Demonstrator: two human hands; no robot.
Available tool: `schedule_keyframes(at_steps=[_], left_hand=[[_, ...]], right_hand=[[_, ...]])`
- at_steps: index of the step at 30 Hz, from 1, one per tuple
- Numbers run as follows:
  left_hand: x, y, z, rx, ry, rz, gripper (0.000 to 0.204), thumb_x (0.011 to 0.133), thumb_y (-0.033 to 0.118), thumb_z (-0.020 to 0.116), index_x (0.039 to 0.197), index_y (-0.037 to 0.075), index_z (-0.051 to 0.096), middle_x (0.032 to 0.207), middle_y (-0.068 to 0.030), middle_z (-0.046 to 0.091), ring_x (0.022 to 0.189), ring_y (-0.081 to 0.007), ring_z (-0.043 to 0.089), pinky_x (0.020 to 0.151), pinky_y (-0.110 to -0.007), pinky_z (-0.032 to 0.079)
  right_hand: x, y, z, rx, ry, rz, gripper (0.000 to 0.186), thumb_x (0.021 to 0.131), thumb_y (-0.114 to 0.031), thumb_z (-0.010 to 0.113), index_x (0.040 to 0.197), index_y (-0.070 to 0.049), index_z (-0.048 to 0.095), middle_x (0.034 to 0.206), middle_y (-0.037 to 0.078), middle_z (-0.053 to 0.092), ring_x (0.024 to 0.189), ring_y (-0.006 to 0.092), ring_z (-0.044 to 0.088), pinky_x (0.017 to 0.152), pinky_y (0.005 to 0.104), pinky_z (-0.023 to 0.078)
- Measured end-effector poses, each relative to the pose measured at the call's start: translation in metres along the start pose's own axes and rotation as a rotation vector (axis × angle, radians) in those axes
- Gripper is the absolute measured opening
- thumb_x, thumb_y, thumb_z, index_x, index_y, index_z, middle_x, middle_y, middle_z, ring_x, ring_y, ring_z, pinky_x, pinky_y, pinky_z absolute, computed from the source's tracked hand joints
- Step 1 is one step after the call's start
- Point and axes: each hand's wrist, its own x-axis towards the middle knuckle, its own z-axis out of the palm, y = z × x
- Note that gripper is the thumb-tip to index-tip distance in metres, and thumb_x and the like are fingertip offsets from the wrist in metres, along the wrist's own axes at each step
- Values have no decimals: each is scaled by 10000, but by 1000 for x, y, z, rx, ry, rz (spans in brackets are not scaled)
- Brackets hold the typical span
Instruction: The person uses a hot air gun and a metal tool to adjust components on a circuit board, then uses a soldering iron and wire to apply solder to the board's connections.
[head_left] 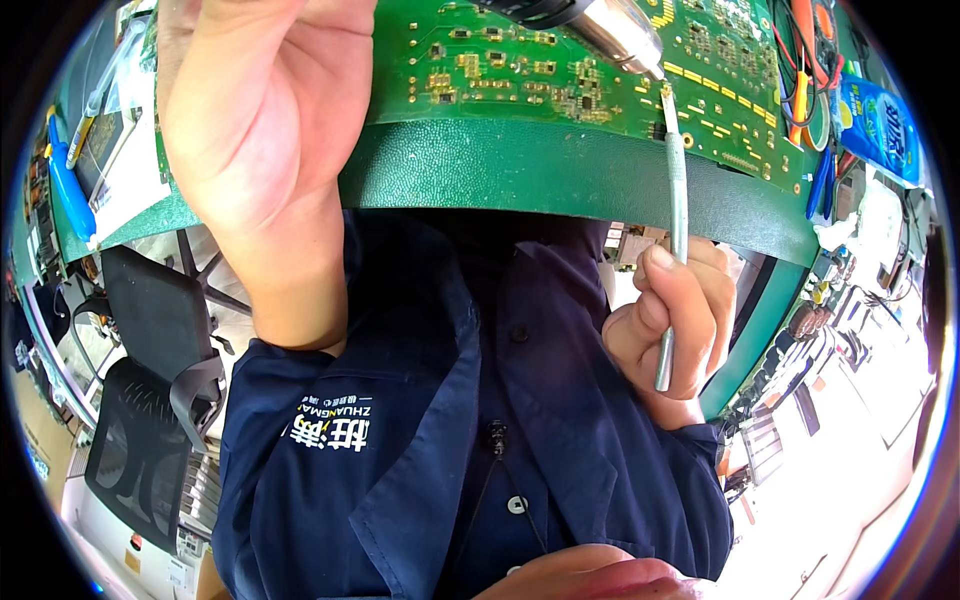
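Note:
My right hand (690, 315) grips a slim metal craft knife (677, 190) with a knurled collar, held like a pen. Its narrow tip meets the green circuit board (540, 110) at a small gold-coloured spot. Just above that spot is the metal nozzle of a hot-air gun (612, 38), which comes in from the top edge. My left hand (270, 110) is raised over the left part of the board, palm showing. Its fingers run past the top edge, so whatever they hold is hidden.
The board lies on a green mat (480, 165) at the bench edge. Orange-handled pliers (800, 70), dark blue tweezers (822, 185) and a blue packet (880, 130) lie at right. A blue-handled tool (70, 190) is at far left, above a black chair (150, 390).

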Motion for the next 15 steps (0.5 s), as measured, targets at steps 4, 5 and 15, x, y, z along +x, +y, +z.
schedule_keyframes(at_steps=[4, 5, 15], left_hand=[[-3, -2, 5, 12, 53, 17, 498, 1034, 358, 391, 1386, 8, 357, 1216, -157, 584, 1192, -333, 552, 1052, -434, 478], [-7, -3, 6, 56, 143, 23, 495, 1035, 355, 391, 1387, 8, 358, 1213, -155, 585, 1190, -332, 553, 1050, -436, 480], [-12, -8, -7, 178, 109, 62, 495, 1036, 355, 398, 1390, 12, 350, 1219, -144, 578, 1190, -327, 552, 1040, -441, 483]], right_hand=[[-1, -2, 0, 21, 26, 50, 182, 896, 13, 618, 1069, 70, 615, 807, 133, 607, 629, 243, 612, 538, 320, 511], [0, -3, -1, 35, 25, 61, 179, 896, 18, 615, 1067, 71, 615, 805, 133, 607, 629, 242, 612, 538, 318, 508], [8, -2, -2, 7, 21, 11, 256, 816, 68, 652, 1070, 63, 621, 797, 149, 617, 638, 256, 624, 534, 316, 506]])
